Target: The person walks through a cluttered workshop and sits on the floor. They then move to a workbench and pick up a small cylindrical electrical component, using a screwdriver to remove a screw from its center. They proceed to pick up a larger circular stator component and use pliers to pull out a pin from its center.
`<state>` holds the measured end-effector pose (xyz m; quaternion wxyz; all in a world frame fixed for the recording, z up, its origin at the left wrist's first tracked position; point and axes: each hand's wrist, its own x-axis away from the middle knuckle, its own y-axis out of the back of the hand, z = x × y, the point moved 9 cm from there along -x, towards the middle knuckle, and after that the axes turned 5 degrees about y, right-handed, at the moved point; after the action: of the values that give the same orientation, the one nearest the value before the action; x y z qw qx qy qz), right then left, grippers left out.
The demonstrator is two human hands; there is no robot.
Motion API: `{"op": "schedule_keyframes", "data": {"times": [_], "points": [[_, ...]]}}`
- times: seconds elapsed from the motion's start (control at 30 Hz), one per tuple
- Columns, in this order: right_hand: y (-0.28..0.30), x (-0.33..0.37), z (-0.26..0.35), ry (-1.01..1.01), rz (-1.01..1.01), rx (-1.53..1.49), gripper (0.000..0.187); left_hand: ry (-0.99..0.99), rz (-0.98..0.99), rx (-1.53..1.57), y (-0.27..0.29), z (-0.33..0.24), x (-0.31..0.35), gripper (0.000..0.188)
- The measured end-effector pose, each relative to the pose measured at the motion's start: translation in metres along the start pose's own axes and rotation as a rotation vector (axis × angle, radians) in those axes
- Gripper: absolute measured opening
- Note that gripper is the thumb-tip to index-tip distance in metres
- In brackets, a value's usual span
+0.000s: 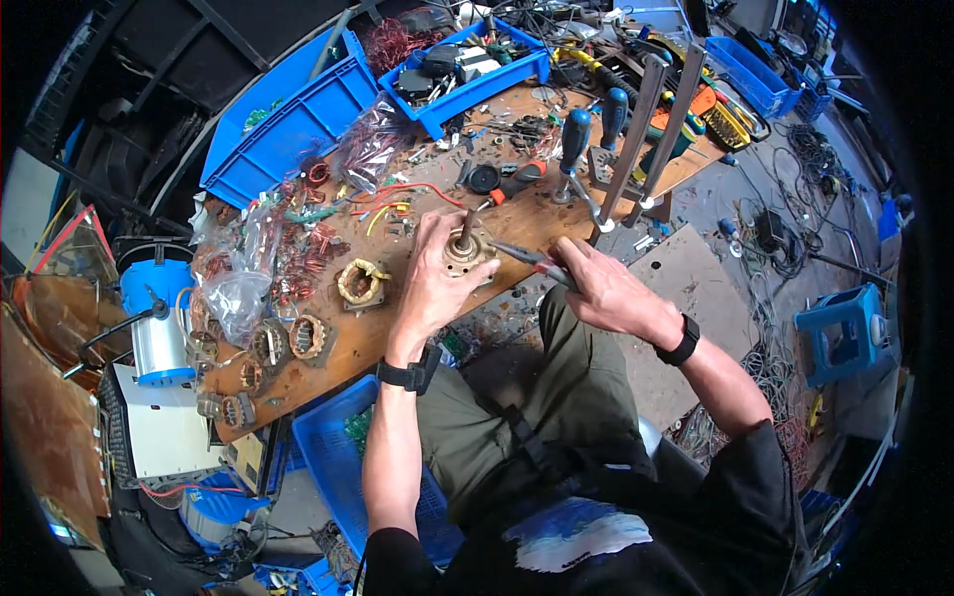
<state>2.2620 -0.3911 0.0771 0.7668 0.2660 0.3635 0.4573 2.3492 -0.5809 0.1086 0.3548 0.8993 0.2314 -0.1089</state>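
Note:
My left hand is closed round a small brass-coloured motor end piece with a shaft standing up from it, at the table's near edge. In my right hand is a pair of long-nose pliers with red and dark handles. Their tips point left and reach the side of the motor piece; whether they touch it I cannot tell. Left of my left hand sits a motor stator with a yellowish winding ring. Beyond my hands lies a red-and-black handled tool.
Several more stators and copper wire scraps cover the table's left side. Blue bins stand at the back. Blue-handled screwdrivers and two upright metal bars rise at the right. A blue crate is below the table edge.

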Motion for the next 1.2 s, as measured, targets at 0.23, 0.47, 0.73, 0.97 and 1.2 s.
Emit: {"op": "schedule_keyframes", "data": {"times": [0.23,0.47,0.73,0.97,1.2], "points": [[-0.011,-0.027,0.008,0.0,0.229,0.154,0.04,-0.015,0.179,0.251,0.007,0.006,0.009,0.032],[-0.003,-0.016,0.0,0.15,0.09,0.359,0.045,-0.08,0.06,0.106,-0.004,0.01,0.01,0.03],[0.004,-0.01,0.004,0.231,0.014,0.352,0.04,-0.074,0.024,0.117,-0.008,0.014,0.005,0.027],[0.002,-0.013,0.006,0.203,0.003,0.333,0.037,-0.055,0.046,0.19,-0.011,0.017,0.003,0.027],[-0.001,-0.019,0.013,0.206,0.044,0.399,0.037,0.024,0.062,0.332,-0.007,0.026,0.022,0.024]]}}
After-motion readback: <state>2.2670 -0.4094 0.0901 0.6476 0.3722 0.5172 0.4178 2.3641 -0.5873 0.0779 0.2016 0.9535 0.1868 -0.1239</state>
